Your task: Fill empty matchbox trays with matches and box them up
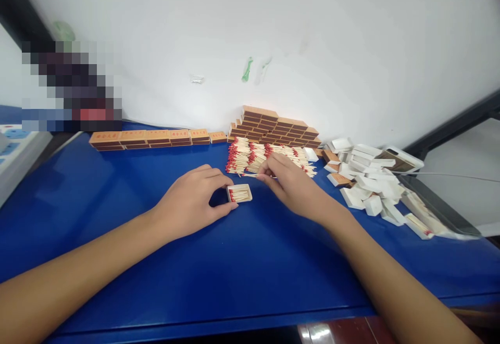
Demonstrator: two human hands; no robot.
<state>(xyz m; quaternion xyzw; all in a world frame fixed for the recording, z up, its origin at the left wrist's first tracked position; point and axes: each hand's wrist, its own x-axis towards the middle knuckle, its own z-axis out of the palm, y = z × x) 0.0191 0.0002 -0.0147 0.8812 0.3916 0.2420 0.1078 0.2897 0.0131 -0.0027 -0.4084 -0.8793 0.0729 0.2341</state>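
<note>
My left hand point(195, 198) rests on the blue table point(156, 260) and holds a small white matchbox tray point(239, 193) between thumb and fingers. The tray holds a few red-tipped matches. My right hand point(291, 181) lies just right of the tray, its fingers pinched on several matches at the near edge of a large pile of loose matches point(265, 157).
Brown matchbox sleeves are stacked against the wall point(275, 125), and a row of them point(156, 138) runs to the left. A heap of white empty trays point(367, 182) lies at the right beside a phone point(400, 159). A blurred area sits at far left.
</note>
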